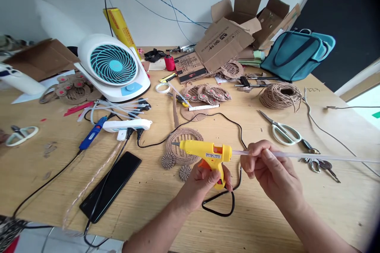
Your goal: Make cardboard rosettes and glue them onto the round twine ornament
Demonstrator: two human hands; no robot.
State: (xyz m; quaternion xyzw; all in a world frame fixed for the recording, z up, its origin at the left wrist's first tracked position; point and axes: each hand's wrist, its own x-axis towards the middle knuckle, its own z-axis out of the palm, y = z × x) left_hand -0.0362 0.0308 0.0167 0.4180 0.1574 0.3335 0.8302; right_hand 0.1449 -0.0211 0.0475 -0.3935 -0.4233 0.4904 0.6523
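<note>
My left hand (202,184) is wrapped round the handle of a yellow glue gun (197,149), whose nozzle points left. Between the thumb and fingers of my right hand (274,172) is a long translucent glue stick (322,155). Its left end meets the back of the glue gun; how deep it sits inside is hidden. Behind the gun lies a round woven twine piece (175,138) with a slatted middle. Two small coiled twine rosettes, one a twine rosette (185,172) below the gun, lie close by. The gun's black cord (218,212) loops beneath my hands.
A black phone (111,185) and a white power strip (127,125) with plugs lie to the left, near a fan (114,67). On the right are scissors (282,129), a twine ball (280,95) and keys (314,162). Cardboard boxes (225,43) and a teal bag (293,55) stand behind.
</note>
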